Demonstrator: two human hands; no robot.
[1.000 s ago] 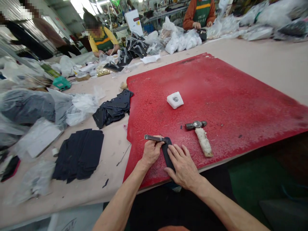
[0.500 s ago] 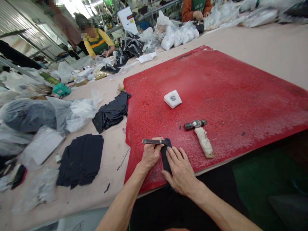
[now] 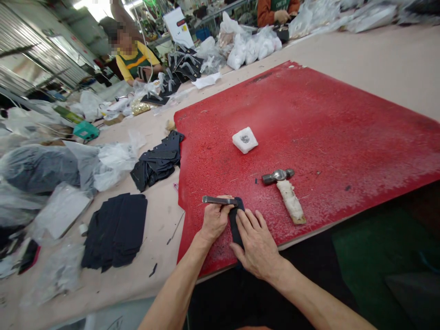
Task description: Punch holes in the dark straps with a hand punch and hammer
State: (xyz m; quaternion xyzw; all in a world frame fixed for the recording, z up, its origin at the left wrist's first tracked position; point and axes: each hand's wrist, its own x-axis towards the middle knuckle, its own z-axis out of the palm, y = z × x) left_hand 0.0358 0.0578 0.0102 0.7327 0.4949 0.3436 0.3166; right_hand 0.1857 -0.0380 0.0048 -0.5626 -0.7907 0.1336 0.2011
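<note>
My left hand [image 3: 215, 221] is closed around a metal punch [image 3: 219, 200], whose shaft points out to the left. The punch's other end meets a narrow dark fabric piece [image 3: 237, 229] near its top. That piece lies lengthwise near the front edge of a red mat [image 3: 326, 128]. Flat on the piece's right side rests my right hand [image 3: 256, 243], fingers stretched out, partly covering it. To the right of my hands lies a ball-peen hammer [image 3: 288, 195] with a wrapped whitish handle. A white block [image 3: 245, 140] with a dark patch on top sits farther back on the mat.
Left of the mat are a neat stack of dark pieces [image 3: 115, 231] and a looser pile of dark cut pieces [image 3: 160, 160]. Clear plastic bags [image 3: 113, 165] crowd the far left. A person in yellow sleeves [image 3: 135, 59] works across the table; another person's hands [image 3: 282, 17] are farther right.
The camera view has shifted slightly. My hands, the punch and the dark piece keep nearly the same positions. Across the table, the person in yellow has raised something dark.
</note>
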